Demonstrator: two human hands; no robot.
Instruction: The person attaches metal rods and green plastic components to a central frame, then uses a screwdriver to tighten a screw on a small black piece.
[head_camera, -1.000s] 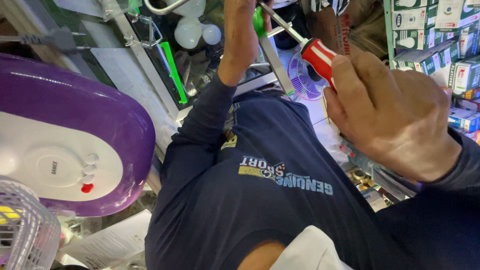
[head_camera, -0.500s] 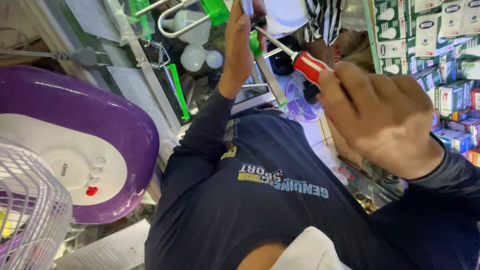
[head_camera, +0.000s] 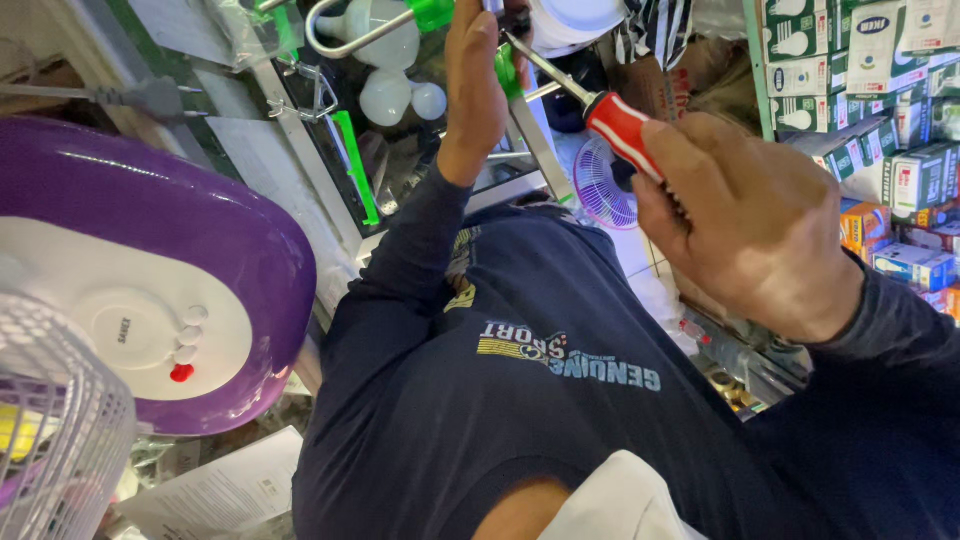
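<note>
Right hand (head_camera: 755, 215): grip clenched on red-handled screwdriver (head_camera: 590, 95), shaft angled toward the raised left hand (head_camera: 478, 85); left grip closed, apparently on a small part hidden at frame top.

- One view only, from a camera worn on the person's head, so no second view shares any part.
- It looks steeply down along the person's own dark blue shirt (head_camera: 520, 400).
- It sits very close: the right hand (head_camera: 745, 225) fills the upper right.
- The left hand (head_camera: 478, 90) lies farther off, near the top edge.
</note>
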